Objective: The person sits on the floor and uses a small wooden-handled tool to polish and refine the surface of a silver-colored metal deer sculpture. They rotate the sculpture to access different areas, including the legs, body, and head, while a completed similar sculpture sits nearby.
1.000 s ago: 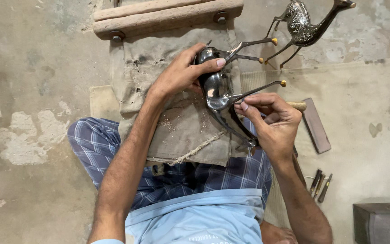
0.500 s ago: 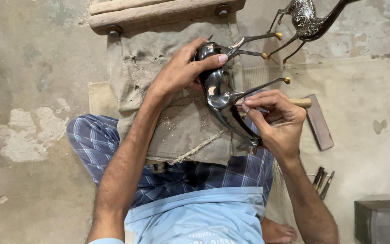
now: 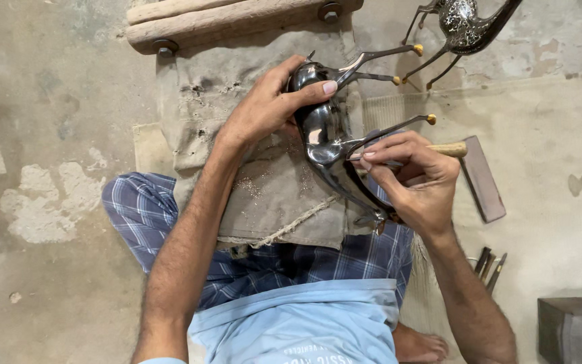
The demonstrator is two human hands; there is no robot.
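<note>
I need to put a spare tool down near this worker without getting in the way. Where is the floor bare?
Bare floor lies left of the burlap cloth and checked knee. Another patch lies right of the flat stone, above the dark block. It is crowded around the metal figurine, both hands and the loose tools.

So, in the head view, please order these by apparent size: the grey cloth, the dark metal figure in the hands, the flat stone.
1. Grey cloth, clearly largest.
2. Dark metal figure.
3. Flat stone, partly hidden by the right hand.
</note>
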